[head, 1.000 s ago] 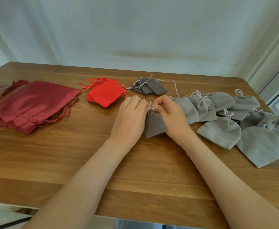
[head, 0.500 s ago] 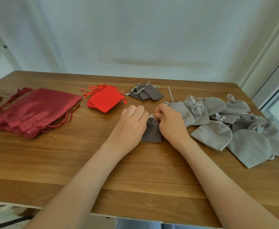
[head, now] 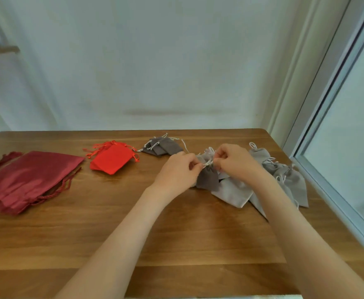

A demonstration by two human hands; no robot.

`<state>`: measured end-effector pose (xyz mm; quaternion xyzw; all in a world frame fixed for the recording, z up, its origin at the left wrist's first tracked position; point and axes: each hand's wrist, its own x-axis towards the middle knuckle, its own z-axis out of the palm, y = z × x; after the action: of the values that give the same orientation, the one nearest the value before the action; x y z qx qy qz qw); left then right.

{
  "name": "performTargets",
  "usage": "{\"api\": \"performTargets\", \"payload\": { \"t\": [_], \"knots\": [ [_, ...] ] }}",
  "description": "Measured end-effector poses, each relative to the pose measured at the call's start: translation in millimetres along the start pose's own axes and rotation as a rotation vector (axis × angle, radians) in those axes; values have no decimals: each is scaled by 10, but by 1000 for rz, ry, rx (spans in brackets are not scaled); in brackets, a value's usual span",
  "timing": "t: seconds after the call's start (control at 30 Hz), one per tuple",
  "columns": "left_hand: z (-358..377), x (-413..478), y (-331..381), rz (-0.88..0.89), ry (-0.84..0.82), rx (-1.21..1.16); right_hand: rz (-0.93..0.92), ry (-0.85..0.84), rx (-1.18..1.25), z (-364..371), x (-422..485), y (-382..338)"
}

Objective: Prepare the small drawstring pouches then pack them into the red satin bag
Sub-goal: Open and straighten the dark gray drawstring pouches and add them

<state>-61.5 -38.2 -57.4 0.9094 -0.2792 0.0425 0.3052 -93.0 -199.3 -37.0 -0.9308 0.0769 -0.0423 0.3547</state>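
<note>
Cord ends decide the next move: the left hand (head: 176,172) and the right hand (head: 236,162) meet over the far middle of the worktop (head: 176,238). Each grip is narrow, thumb and forefinger pinched on the pale drawstring (head: 208,163) at the mouth of one dark grey pouch (head: 208,180). That pouch hangs from the pinch with its gathered mouth up at the fingers and its long axis running down and towards the person. Its lower edge is at or just above the wood; I cannot tell whether it touches. The cord runs crosswise between the two hands, so, as I judge it, tightening or knotting calls for a pull outward to left and right, not along the pouch. A dark grey pile (head: 163,145), seemingly of pouches already done, lies just beyond the left hand, which is the nearer one for setting this pouch down. Light grey pouches (head: 232,192) lie overlapped under and beside the right hand. The red satin bags (head: 25,180) sit stacked well apart at the left edge, past the small red pouches (head: 112,159), so packing looks some way off.
</note>
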Motion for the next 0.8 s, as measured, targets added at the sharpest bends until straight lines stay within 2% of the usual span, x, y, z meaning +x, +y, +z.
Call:
{"api": "performTargets", "payload": {
  "t": [0.2, 0.3, 0.43, 0.57, 0.7, 0.8],
  "knots": [
    [-12, 111, 60, -70, -99, 62, 116, 40, -30, -69, 23, 171],
    [-57, 108, 10, -141, -125, -15, 111, 16, -64, -90, 56, 119],
    [-107, 163, -71, -151, -127, -21, 92, 11, -166, -89, 97, 23],
    [-211, 259, -203, -161, -23, 3, -15, 168, -159, -53, 268, -154],
    [-356, 358, -444, -246, 149, -17, -85, 69, -103, 130, 583, -402],
    [-399, 465, -678, -306, 170, -11, -64, -16, -117, 348, 914, -535]
  ]
}}
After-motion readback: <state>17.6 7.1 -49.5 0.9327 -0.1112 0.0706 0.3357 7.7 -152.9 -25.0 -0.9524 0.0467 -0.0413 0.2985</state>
